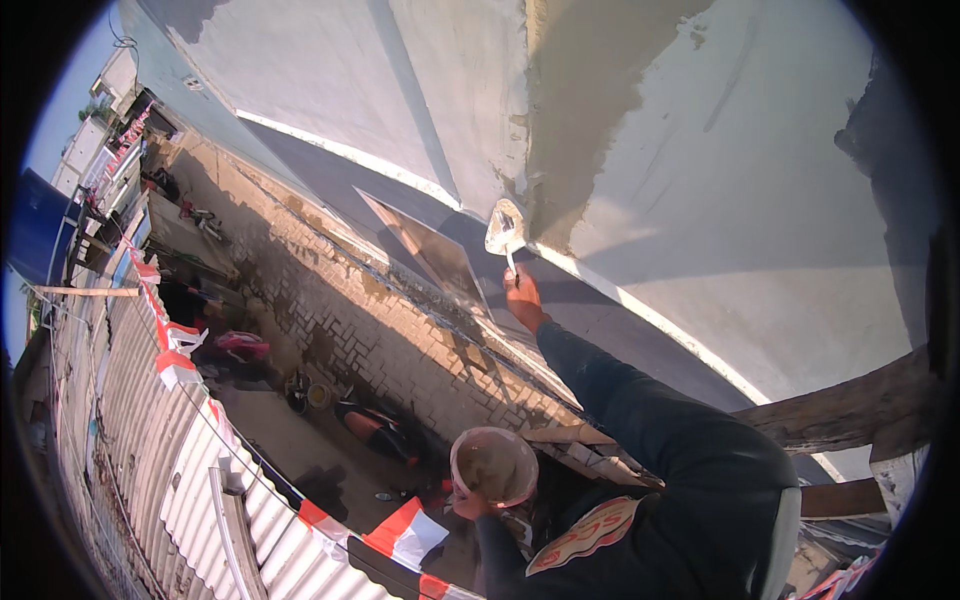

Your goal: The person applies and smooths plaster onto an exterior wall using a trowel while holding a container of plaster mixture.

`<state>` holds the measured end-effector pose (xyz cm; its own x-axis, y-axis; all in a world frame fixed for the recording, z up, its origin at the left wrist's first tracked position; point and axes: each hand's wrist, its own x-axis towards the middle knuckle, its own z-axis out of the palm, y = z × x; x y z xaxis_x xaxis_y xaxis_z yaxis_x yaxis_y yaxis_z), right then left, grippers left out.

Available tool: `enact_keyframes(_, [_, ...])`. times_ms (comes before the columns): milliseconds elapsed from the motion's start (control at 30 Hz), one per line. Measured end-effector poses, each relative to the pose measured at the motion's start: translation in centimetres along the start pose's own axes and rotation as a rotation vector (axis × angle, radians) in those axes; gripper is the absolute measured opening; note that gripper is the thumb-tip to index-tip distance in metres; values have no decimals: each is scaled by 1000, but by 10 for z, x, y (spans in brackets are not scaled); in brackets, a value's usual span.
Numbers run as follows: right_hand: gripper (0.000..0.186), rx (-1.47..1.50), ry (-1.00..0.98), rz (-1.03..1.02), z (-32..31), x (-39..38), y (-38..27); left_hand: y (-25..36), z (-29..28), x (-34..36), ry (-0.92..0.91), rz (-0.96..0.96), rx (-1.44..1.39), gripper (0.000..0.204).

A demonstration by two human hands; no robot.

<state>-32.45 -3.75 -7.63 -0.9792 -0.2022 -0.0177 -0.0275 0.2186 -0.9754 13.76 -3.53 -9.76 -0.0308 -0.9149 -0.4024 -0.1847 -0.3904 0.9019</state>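
The right hand (524,299) grips a trowel (499,238); the left hand (472,505), dim and indistinct, clasps a bucket (523,478) by its side.

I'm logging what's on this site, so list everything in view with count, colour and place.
Wall: at least one, grey with darker patches, top and right.
Trowel: one, whitish, centre.
Bucket: one, pinkish-white, lower centre.
Wet-looking mix: one batch, grey-brown, in the bucket.
Panel: one, brown, left of the trowel.
Paving: many blocks, tan-grey, left of centre.
Corrugated roof: one, whitish, lower left.
Flags: several, red and white, along the roof.
Wooden beam: at least one, brown, right.
Shaded objects: uncounted, mostly dark, left, unclear.
Sleeves: two, dark, lower centre.
Hands: two; left hand on bucket, right hand holding trowel.
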Motion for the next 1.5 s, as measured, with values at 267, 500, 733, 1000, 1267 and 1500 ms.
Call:
enact_keyframes(267, [23, 25, 441, -84, -25, -5, -54, 4, 6, -2, -58, 32, 47, 40])
enact_keyframes(500, [27, -138, 342, -4, -48, 2, -81, -15, 8, 4, 13, 50, 83, 40])
enact_keyframes(733, [27, -174, 287, -2, -38, -23, -44, -26, -4, 8, -12, 63, 44, 45])
enact_keyframes(1000, [28, -246, 215, 159, -40, -53, 21, 4, 3, -9, -38, 10, -15, 46])
enact_keyframes(1267, [37, -277, 246, 145, -44, -108, 31, -17, -5, 6, -5, 67, 51, 48])
enact_keyframes(1500, [33, -242, 172, 162, -54, -84, 25, -16, -6, 3, -3, 36, 73, 50])
